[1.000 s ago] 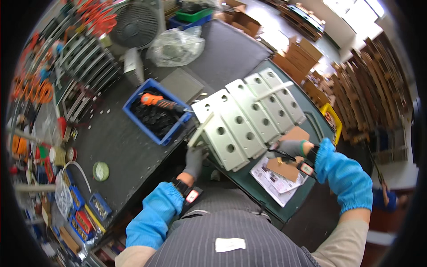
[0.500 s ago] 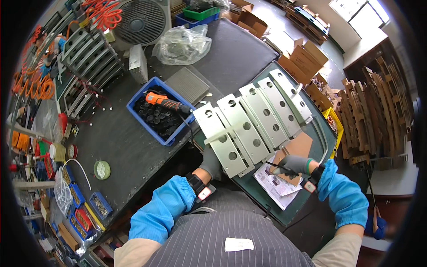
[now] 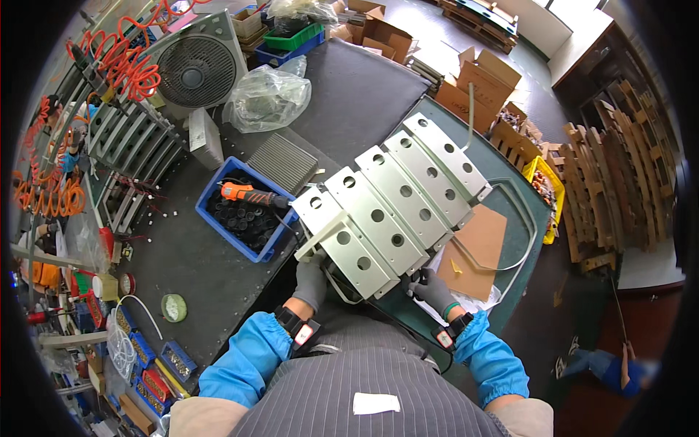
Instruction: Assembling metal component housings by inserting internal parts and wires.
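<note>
Since the earlier frames the right hand has come in from the right side, where it was busy over the brown board, to the near edge of the perforated metal panel, and the left hand has slid up under the panel's lower left corner; the panel itself now sits more squarely in the centre of the frame. Both hands wear grey gloves. The left fingers are curled up against the panel's underside and near edge, seemingly gripping it, though the fingertips are hidden. The right fingers are closed around something small and dark at the panel's lower right edge; what it is cannot be made out. The panel, made of about 5 pale ribbed sections with round holes, runs diagonally from lower centre to upper right across a dark green table. With both hands at its near end, the work seems to have shifted onto the panel itself. Left of it stands a blue bin of black parts with an orange-handled screwdriver on top; at right lies the brown board.
</note>
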Tool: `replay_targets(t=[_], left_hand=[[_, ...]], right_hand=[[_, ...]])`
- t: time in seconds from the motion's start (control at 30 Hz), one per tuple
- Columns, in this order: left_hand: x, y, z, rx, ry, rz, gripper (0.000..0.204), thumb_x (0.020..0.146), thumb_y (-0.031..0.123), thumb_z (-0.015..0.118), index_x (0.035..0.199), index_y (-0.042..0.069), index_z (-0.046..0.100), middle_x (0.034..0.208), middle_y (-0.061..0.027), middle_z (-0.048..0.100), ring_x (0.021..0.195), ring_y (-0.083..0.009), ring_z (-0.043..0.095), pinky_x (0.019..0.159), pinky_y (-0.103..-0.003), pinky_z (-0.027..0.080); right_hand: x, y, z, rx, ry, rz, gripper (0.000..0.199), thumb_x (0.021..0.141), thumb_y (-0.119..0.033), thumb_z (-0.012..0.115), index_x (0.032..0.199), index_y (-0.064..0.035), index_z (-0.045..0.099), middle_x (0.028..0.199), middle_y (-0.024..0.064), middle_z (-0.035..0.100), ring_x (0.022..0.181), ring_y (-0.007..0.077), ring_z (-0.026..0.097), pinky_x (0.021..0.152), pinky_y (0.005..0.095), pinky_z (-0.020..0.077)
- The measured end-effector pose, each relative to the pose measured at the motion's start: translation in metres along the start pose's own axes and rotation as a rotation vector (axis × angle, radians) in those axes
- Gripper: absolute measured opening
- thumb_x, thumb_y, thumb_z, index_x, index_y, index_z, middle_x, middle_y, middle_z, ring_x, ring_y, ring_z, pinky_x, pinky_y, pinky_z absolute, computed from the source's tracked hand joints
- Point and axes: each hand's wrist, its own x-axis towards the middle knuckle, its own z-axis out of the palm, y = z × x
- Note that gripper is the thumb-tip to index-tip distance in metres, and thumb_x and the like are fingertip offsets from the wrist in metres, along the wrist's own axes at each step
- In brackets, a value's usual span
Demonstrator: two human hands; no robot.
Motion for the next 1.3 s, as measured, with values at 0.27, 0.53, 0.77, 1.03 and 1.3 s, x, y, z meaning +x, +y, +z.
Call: replay_targets(t=[0.27, 0.53, 0.77, 1.03, 1.3], left_hand=[[-0.005, 0.002, -0.035, -0.134, 0.165, -0.106, 0.039, 0.1, 0.005, 0.06, 0.137, -0.002, 0.055, 0.114, -0.0111, 0.07, 0.094, -0.019, 0.071, 0.084, -0.032, 0.062], [-0.022, 0.03, -0.104, 0.602, -0.285, 0.076, 0.088, 0.086, 0.024, 0.082, 0.156, -0.002, 0.035, 0.143, -0.0202, 0.057, 0.125, -0.0243, 0.06, 0.104, -0.037, 0.05], [-0.025, 0.047, -0.165, 1.201, -0.31, 0.136, 0.062, 0.087, 0.021, 0.078, 0.144, 0.009, 0.055, 0.12, -0.0167, 0.07, 0.1, -0.028, 0.071, 0.086, -0.038, 0.056], [0.01, -0.016, -0.164, 0.776, 0.075, 0.291, 0.023, 0.099, 0.014, 0.064, 0.117, -0.001, 0.067, 0.086, -0.0094, 0.07, 0.073, -0.0162, 0.07, 0.063, -0.032, 0.056], [-0.01, 0.087, -0.147, 0.191, 0.54, 0.105, 0.04, 0.108, 0.041, 0.05, 0.11, 0.004, 0.066, 0.082, -0.0043, 0.066, 0.061, -0.01, 0.061, 0.057, -0.026, 0.055]], right_hand=[[-0.017, -0.053, -0.029, -0.029, -0.092, -0.146, 0.037, 0.096, -0.022, 0.065, 0.125, 0.0013, 0.067, 0.109, 0.0214, 0.074, 0.101, 0.0314, 0.072, 0.088, 0.0384, 0.0562], [-0.085, -0.119, -0.115, 0.166, -0.155, 0.084, 0.026, 0.097, -0.02, 0.062, 0.11, 0.0006, 0.072, 0.088, 0.0075, 0.072, 0.07, 0.0149, 0.071, 0.062, 0.0288, 0.0545], [-0.121, -0.218, -0.119, 0.088, -0.019, -0.128, 0.021, 0.096, -0.012, 0.063, 0.103, 0.0058, 0.071, 0.077, 0.0075, 0.07, 0.062, 0.0109, 0.065, 0.059, 0.0267, 0.0517], [-0.111, -0.241, -0.089, 0.067, 0.0, -0.466, 0.02, 0.096, -0.011, 0.066, 0.109, 0.0018, 0.073, 0.072, 0.0052, 0.067, 0.061, 0.01, 0.061, 0.059, 0.0277, 0.0493], [-0.126, -0.261, -0.084, 0.128, 0.016, -0.523, 0.023, 0.093, -0.002, 0.066, 0.114, 0.0063, 0.07, 0.082, 0.0098, 0.072, 0.069, 0.0125, 0.067, 0.064, 0.0265, 0.0517]])
